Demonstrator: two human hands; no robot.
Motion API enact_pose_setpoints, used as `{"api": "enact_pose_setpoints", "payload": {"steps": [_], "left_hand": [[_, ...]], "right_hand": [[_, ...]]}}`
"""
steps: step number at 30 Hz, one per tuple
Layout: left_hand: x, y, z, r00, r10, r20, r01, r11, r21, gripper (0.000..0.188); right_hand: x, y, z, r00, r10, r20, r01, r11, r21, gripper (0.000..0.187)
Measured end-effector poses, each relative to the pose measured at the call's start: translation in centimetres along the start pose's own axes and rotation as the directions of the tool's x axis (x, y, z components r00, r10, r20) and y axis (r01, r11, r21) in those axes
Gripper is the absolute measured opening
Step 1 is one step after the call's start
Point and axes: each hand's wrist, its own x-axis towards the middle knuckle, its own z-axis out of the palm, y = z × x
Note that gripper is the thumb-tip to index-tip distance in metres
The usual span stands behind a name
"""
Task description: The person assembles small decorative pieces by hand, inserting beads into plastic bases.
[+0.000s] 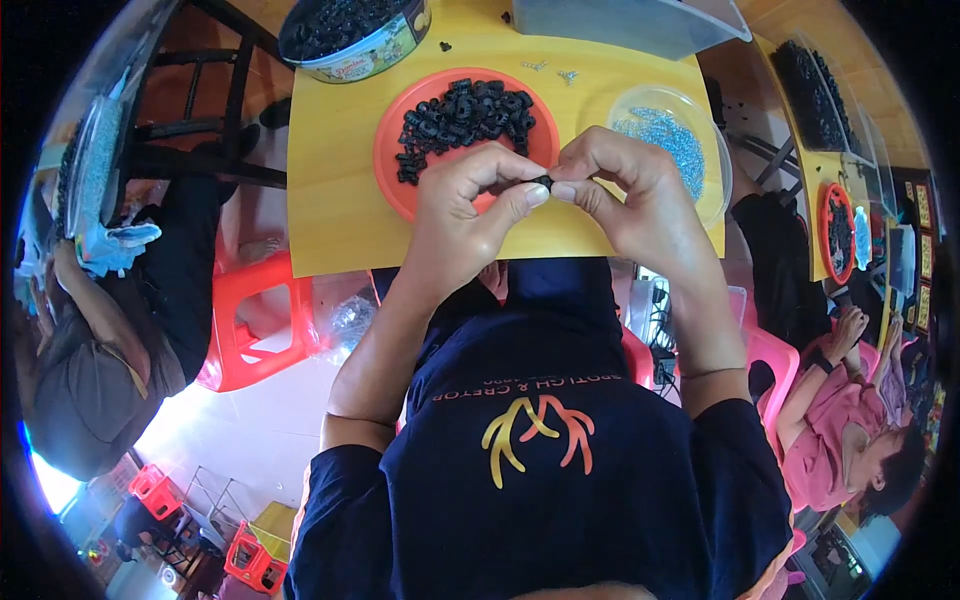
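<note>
Both hands meet over the near edge of the yellow table [330,200]. The left hand [465,215] is curled, thumb and forefinger pinched on a small black part [543,181]; the right hand [625,190] pinches the same part from the other side, its remaining fingers folded in. The part sits between the two sets of fingertips, just above the rim of the orange plate [390,160] (it is too small to make out its shape).

The orange plate lies right behind the left hand and carries a heap of black parts [465,112] like the one being held, piled toward its far half. Beside the right hand stands a clear bowl [715,185] with a shallow layer of small silvery screws [660,135]. A few loose screws [552,70] lie on the table beyond the plate.

At the far left corner sits a round tin [380,55], filled with more black parts. At the far right, a grey tub [640,22] reaches past the table's edge; I cannot tell what is in it.

A red stool [245,335] stands on the floor to the left, by a seated person [100,370]. Another person in pink [850,420] sits to the right, near a second table [815,165] bearing a tray of black parts.
</note>
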Motion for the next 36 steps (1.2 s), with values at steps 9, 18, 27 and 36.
{"api": "enact_pose_setpoints", "payload": {"steps": [9, 18, 27, 36], "left_hand": [[0.4, 0.1, -0.7, 0.986, -0.168, 0.010, 0.168, 0.981, -0.097, 0.007], [0.7, 0.5, -1.4, 0.995, -0.032, 0.098, 0.020, 0.992, 0.123, 0.008], [0.9, -0.5, -2.7, 0.955, -0.211, 0.206, 0.242, 0.960, -0.139, 0.010], [0.0, -1.1, -1.0, 0.994, -0.109, 0.011, 0.109, 0.987, -0.122, 0.011]], "right_hand": [[0.7, 1.4, 0.8, 1.000, -0.026, 0.000, 0.026, 0.980, 0.199, 0.010], [0.8, 1.1, 0.3, 0.978, 0.163, 0.133, -0.203, 0.895, 0.397, 0.009], [1.3, 0.0, 0.0, 0.985, -0.038, 0.167, 0.034, 0.999, 0.028, 0.012], [0.1, 1.3, 1.5, 0.974, 0.225, 0.010, -0.209, 0.884, 0.418, 0.016]]}}
